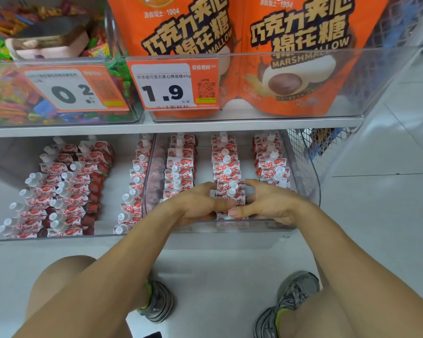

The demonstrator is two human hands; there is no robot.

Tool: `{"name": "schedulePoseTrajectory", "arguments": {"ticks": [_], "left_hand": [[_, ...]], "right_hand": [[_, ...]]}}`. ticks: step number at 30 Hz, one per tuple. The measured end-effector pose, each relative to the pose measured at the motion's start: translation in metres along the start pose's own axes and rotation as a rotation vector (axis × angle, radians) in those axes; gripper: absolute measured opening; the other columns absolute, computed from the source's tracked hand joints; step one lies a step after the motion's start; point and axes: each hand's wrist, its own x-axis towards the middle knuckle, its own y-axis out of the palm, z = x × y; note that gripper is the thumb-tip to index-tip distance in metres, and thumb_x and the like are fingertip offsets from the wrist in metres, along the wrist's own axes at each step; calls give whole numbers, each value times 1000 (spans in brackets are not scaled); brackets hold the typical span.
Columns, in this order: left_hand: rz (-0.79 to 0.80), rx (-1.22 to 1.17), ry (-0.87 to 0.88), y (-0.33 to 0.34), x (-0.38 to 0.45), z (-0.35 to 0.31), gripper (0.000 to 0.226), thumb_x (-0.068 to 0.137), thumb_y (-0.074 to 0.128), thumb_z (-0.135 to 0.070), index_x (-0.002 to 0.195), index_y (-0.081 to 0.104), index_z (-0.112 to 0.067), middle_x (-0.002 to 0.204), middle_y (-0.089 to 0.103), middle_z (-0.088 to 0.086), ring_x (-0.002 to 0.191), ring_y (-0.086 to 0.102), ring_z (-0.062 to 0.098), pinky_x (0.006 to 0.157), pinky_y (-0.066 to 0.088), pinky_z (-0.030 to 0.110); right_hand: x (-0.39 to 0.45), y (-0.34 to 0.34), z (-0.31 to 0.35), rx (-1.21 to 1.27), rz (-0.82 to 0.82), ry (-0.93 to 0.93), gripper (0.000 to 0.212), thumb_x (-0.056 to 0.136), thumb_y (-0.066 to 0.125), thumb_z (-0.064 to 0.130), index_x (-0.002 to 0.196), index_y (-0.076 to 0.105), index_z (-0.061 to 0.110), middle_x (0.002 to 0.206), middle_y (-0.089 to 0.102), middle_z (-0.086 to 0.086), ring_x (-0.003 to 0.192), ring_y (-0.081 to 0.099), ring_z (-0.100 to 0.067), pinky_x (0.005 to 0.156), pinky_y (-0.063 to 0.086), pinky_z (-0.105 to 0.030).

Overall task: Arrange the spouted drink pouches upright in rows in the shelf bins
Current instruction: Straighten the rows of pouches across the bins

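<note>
Both hands (230, 206) grip the middle row's front pouches (230, 191) in the three-row right bin (310, 181).

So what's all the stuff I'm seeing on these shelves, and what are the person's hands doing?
Red-and-white spouted drink pouches: many, white caps, standing in rows in two lower bins.
Clear plastic right-hand bin: one, lower shelf, holds three pouch rows.
Clear plastic left-hand bin: one, lower shelf, pouch rows leaning.
Orange marshmallow bags: two seen, upper right bin.
Orange-and-white price tags: two, on upper bin fronts.
Mixed bright wrapped candies: many, upper left bin.
Pale pink scoop: one, on the candies.
Grey sneakers: two, on white floor.
Left hand: fingers curled round the middle row's front pouches.
Right hand: gripping the same pouches from the other side.
</note>
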Motion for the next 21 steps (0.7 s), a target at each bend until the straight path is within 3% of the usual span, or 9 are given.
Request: {"name": "schedulePoseTrajectory", "arguments": {"ticks": [4,6,8,10,12,14,17,18,21], "left_hand": [[-100,88,14,-4,8,-3,118,64,76,-66,154,8,-29,155,33,9,131,48,28,109,40,43],[-154,6,80,-1,13,-7,104,80,69,-55,155,5,-22,157,29,4,136,39,21,113,31,36],[-153,-26,152,3,20,-8,75,93,61,-34,152,18,-15,144,44,-6,120,44,6,102,33,23],[-149,-16,156,4,22,-9,56,97,56,-25,147,29,-21,112,52,-24,110,42,0,94,35,19],[-139,-7,138,1,23,-9,52,95,60,-30,141,36,-26,105,55,-25,114,50,3,94,39,20],[-133,-18,129,-2,23,-12,68,88,66,-42,145,34,-23,126,57,-14,120,51,9,104,38,28],[-180,-85,126,-5,30,-19,66,96,57,-33,150,26,-12,135,46,-9,124,43,10,100,30,24],[-184,-82,112,-3,32,-20,69,96,56,-35,151,22,-11,144,43,-5,130,41,14,104,29,26],[-177,-5,97,1,33,-20,71,92,57,-36,152,24,-16,151,37,-1,137,38,19,116,28,38]], "right_hand": [[-5,-1,14,69,-12,42,157,33,98,41,159,5,24,163,24,-9,141,41,-27,111,42,-49],[-1,1,15,111,23,66,129,50,97,29,155,22,25,153,44,-3,134,50,-23,112,41,-50],[1,3,17,120,30,64,66,72,87,10,123,53,35,119,67,8,120,61,-17,112,41,-49],[1,1,18,107,49,29,50,78,81,3,101,55,39,103,72,11,111,66,-15,108,44,-44],[0,-2,19,124,63,30,44,81,78,1,104,59,33,97,75,11,101,69,-11,100,49,-35],[4,-5,24,132,34,32,53,81,80,7,127,56,20,107,73,6,106,65,-9,96,47,-28],[16,-10,27,101,-121,-23,101,78,84,24,152,20,0,152,41,-12,137,42,-22,110,35,-31],[21,-11,28,135,-131,-34,93,83,81,22,150,21,-2,149,43,-14,134,43,-22,109,34,-30],[28,-5,30,182,-103,-3,23,96,57,-3,117,57,4,108,66,-1,118,57,-17,102,39,-23]]}}
